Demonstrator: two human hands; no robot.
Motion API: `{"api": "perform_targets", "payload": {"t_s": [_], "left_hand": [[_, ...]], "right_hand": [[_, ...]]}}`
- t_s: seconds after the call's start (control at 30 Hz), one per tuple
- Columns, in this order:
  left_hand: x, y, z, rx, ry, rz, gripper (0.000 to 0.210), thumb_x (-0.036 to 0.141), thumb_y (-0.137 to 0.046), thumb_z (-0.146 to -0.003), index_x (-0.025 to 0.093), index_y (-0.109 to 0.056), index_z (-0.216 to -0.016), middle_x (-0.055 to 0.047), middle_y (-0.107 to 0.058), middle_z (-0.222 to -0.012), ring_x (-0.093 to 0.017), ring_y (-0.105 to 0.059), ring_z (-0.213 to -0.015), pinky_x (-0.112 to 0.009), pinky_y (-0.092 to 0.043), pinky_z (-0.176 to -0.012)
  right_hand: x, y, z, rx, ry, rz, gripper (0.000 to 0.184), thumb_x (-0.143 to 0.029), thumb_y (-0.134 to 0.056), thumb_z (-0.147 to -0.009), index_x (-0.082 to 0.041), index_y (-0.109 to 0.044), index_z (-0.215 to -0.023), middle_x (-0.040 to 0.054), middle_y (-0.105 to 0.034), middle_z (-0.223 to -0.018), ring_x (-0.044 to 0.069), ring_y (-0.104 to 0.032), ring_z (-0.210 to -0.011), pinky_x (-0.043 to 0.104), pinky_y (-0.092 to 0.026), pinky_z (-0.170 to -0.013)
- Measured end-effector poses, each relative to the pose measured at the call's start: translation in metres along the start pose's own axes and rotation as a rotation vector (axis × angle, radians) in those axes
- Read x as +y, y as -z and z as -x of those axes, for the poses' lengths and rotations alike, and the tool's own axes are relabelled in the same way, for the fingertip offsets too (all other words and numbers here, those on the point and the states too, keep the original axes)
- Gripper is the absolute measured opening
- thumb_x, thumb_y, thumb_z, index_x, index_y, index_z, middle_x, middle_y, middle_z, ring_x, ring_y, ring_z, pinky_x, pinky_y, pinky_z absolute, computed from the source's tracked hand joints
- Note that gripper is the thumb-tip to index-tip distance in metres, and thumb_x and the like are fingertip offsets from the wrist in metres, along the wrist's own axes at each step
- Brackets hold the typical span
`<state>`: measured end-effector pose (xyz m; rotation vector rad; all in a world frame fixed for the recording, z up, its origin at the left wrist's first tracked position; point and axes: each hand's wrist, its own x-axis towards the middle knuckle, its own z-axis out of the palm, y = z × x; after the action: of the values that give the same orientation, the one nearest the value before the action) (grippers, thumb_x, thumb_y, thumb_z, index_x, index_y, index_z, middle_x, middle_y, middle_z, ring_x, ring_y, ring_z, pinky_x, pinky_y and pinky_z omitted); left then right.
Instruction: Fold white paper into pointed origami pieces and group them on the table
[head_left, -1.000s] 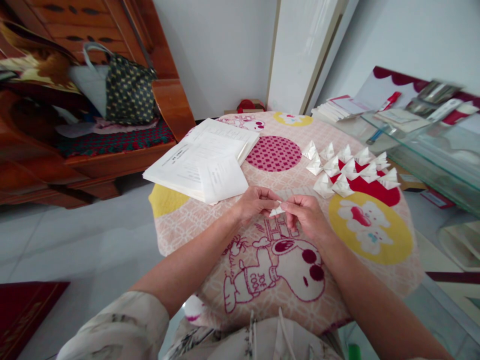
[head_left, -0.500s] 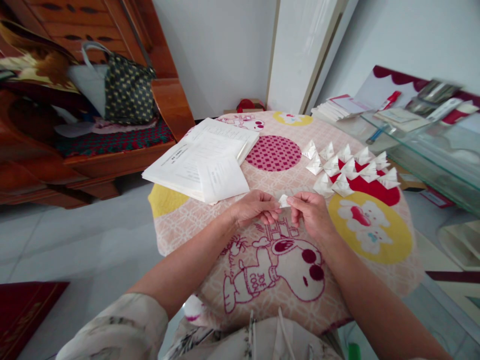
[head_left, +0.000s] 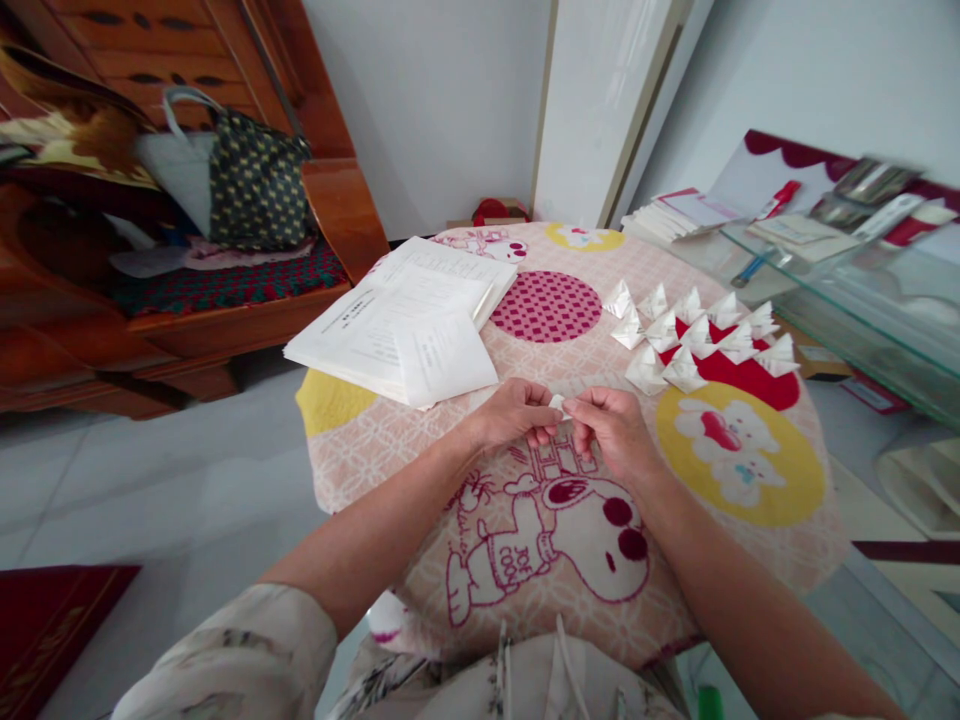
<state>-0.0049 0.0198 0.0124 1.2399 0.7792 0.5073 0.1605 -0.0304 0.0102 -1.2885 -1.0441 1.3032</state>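
Both hands busy, frame center. Left hand [head_left: 514, 412] and right hand [head_left: 616, 425] are close together, thumb and fingers of each pinching one small white paper piece [head_left: 557, 402] between them. The piece is held up above the cloth-covered desk [head_left: 360, 450], just right of the frame's middle. Mostly covered by fingertips, so its exact shape and fold stage can't be told; it looks partly folded, not yet set down with the others.

Done so far: roughly a dozen pointed folded papers [head_left: 697, 335] at right of center, standing close together in uneven rows, partly over a red patch of the cloth. They look finished, all much the same shape; the ones at the back overlap, so no exact count. Neither hand touches them.

Left: a thick stack of printed sheets [head_left: 345, 340] lies left of center, with a smaller loose sheet [head_left: 446, 360] on top at its near right corner. These look like unfolded stock, so plenty of paper seems available; how many pieces are wanted can't be judged from here. A pale strip [head_left: 596, 383] shows just behind the hands, maybe more paper, unclear.

Overall judgement: well under way, a good batch complete, one piece in progress. Handbag [head_left: 259, 180] on the wooden bench [head_left: 330, 215], upper left, plays no part.
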Motion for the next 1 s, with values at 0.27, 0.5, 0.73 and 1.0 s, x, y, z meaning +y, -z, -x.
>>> {"api": "perform_targets", "payload": {"t_s": [0.27,0.5,0.73,1.0], "left_hand": [[0.003,-0.004,0.003,0.015,0.021,-0.1,0.022,0.015,-0.056,-0.09,0.013,-0.054,-0.068,0.004,-0.057,-0.052,-0.005,-0.052,-0.04,-0.014,-0.041,-0.039],[0.001,-0.005,0.002,0.02,-0.073,-0.063,0.019,0.026,-0.067,-0.087,0.012,-0.058,-0.076,0.002,-0.06,-0.058,-0.006,-0.056,-0.044,-0.015,-0.044,-0.041],[0.006,-0.009,0.006,-0.003,-0.098,-0.006,0.025,0.033,-0.075,-0.078,0.012,-0.06,-0.077,0.003,-0.059,-0.056,-0.006,-0.052,-0.041,-0.015,-0.039,-0.037],[0.005,-0.009,0.008,-0.031,-0.087,0.044,0.033,0.043,-0.075,-0.079,0.013,-0.06,-0.077,0.005,-0.057,-0.053,-0.004,-0.048,-0.037,-0.015,-0.034,-0.036]], "right_hand": [[-0.002,0.009,-0.004,-0.132,0.031,0.115,0.035,-0.044,-0.07,-0.081,-0.018,-0.057,-0.062,-0.0016,-0.059,-0.047,0.011,-0.052,-0.037,0.021,-0.042,-0.035],[0.003,0.016,-0.005,-0.126,0.126,0.191,0.033,-0.045,-0.063,-0.088,-0.019,-0.059,-0.068,-0.0051,-0.054,-0.041,0.009,-0.044,-0.031,0.02,-0.035,-0.032],[-0.001,0.006,0.001,-0.116,0.108,0.041,0.033,-0.043,-0.068,-0.081,-0.019,-0.057,-0.062,-0.0068,-0.047,-0.038,0.009,-0.039,-0.029,0.021,-0.03,-0.031],[-0.004,0.006,0.002,-0.104,0.135,-0.045,0.031,-0.037,-0.069,-0.081,-0.019,-0.059,-0.057,-0.0073,-0.042,-0.04,0.007,-0.039,-0.03,0.02,-0.027,-0.032]]}}
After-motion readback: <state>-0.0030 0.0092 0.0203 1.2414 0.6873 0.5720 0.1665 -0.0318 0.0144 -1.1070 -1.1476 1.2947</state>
